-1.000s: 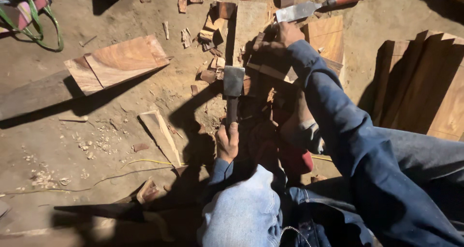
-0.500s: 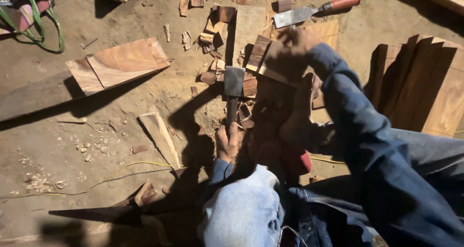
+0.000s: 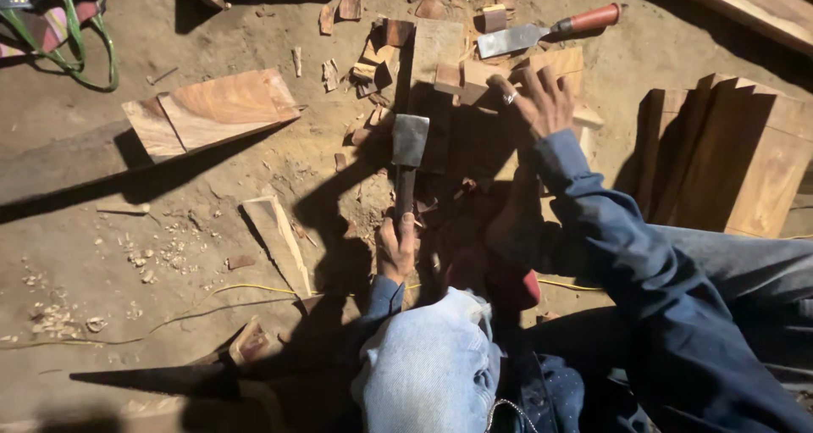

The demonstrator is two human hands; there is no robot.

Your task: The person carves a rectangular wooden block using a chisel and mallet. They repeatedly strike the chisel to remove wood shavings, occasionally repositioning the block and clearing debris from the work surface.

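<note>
Steel-headed and dark-handled, a hammer (image 3: 408,158) stands in the left hand (image 3: 396,248), whose fingers are wrapped tight round the lower end of the shaft; the flat grey head points away from the body, lying just above the dirt floor (image 3: 127,230) in the shadow. The right hand (image 3: 535,101) is stretched forward on a blue denim sleeve, fingers spread wide and holding nothing, a ring showing on one finger. Its fingertips rest on or just over a pale wooden block (image 3: 555,64); whether they press it cannot be told. The hammer head lies to the left of that hand, near but apart from it, with dark shadowed wood between them.

Just beyond the right hand lies a chisel (image 3: 542,33) with a broad steel blade and a red handle, flat on the ground. Small wood offcuts (image 3: 373,56) are scattered around the top of the hammer. To the left a wedge-shaped plank (image 3: 212,111) lies flat, and nearer the body a narrow slat (image 3: 275,234). On the right a row of sawn boards (image 3: 728,158) stands together. A handsaw (image 3: 169,374) lies near the bottom left, beside the raised knee in light jeans.
</note>
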